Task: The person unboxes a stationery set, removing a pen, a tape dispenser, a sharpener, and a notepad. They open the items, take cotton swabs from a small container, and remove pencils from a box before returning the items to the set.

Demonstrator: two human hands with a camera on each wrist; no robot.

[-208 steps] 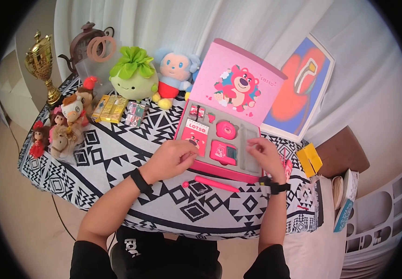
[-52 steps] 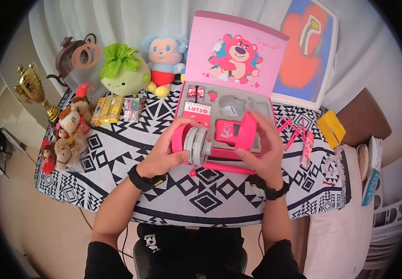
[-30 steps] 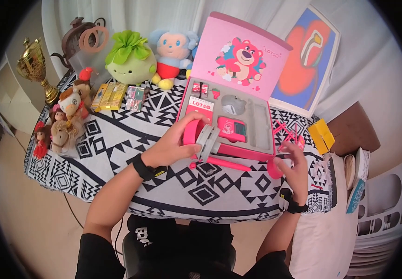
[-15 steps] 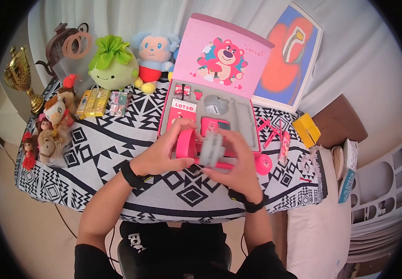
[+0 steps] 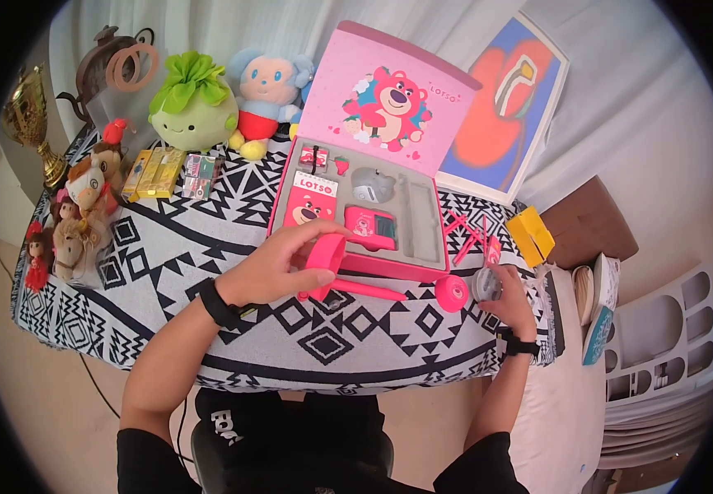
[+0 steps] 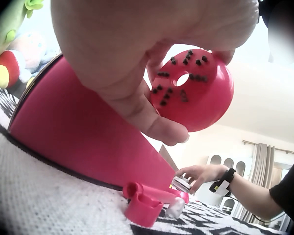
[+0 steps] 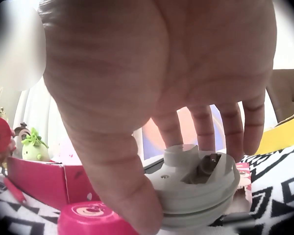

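Note:
My left hand (image 5: 278, 270) grips a pink mini desk vacuum shell (image 6: 206, 107) above the table, by the front of the box. In the left wrist view its underside shows black bristle tufts around a central hole. Off to the right, my right hand (image 5: 514, 306) holds a round grey inner unit (image 7: 196, 198) between thumb and fingers, low over the cloth. A small motor-like part shows in its opening. Beside it sits the pink round lid (image 5: 452, 294). A long pink stick-shaped item (image 5: 369, 290) lies before the box, partly behind the left hand.
The open pink gift box (image 5: 393, 270) holds a notebook (image 5: 313, 200), a pink device (image 5: 370, 229) and a grey moulded piece (image 5: 373, 185). Pink pens (image 5: 463, 239) and a yellow box (image 5: 530, 235) lie right. Plush toys (image 5: 191, 107), dolls (image 5: 76, 210) and a trophy (image 5: 27, 123) stand left.
The right hand put the pink lid down right of the box, then took the grey unit from the shell and carried it right beside the lid. The left hand still holds the shell.

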